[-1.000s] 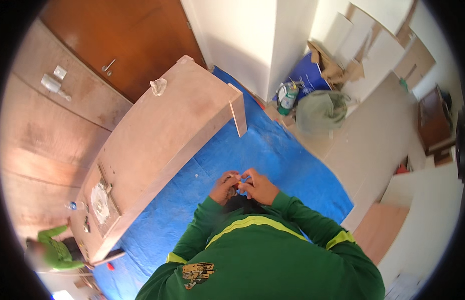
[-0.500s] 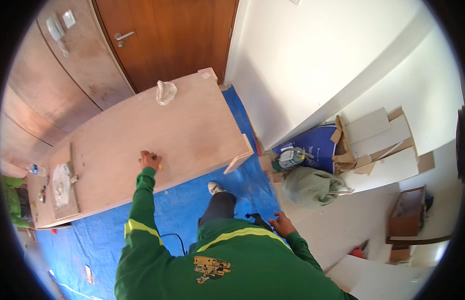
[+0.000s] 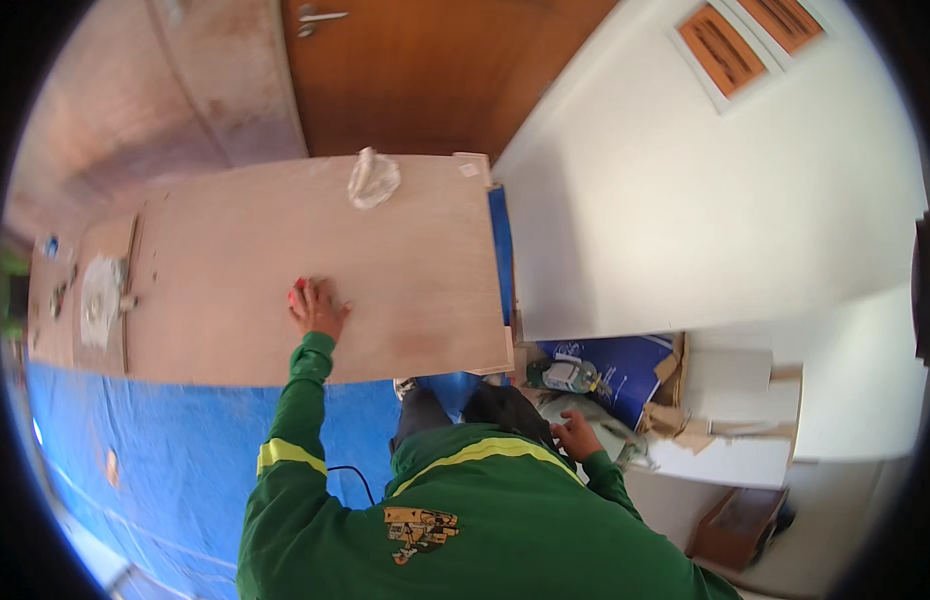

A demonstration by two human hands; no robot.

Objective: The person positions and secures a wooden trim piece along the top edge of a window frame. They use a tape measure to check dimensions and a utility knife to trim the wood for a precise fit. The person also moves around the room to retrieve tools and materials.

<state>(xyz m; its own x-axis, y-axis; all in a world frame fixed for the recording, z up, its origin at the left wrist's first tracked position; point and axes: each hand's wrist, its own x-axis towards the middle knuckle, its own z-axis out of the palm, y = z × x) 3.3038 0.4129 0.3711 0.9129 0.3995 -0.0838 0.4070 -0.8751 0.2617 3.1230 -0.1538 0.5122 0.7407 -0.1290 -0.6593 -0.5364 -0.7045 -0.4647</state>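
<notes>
— Left hand (image 3: pixel 318 308) is flat on the wooden panel (image 3: pixel 285 270), fingers spread, with something small and red (image 3: pixel 299 285) at the fingertips.

— And the right hand (image 3: pixel 577 437)?

— Low by the hip, curled around something dark; I can't tell what it is.

— What else is on the panel?

— A crumpled clear plastic bag (image 3: pixel 371 178) near the far edge, and another plastic bag with small hardware (image 3: pixel 98 300) at the left end.

— Underneath?

— A blue tarp (image 3: pixel 145 440) on the floor. To the right, a white panel (image 3: pixel 685 200), and cardboard scraps (image 3: pixel 675 415) beside a blue bag (image 3: pixel 615 365).
</notes>
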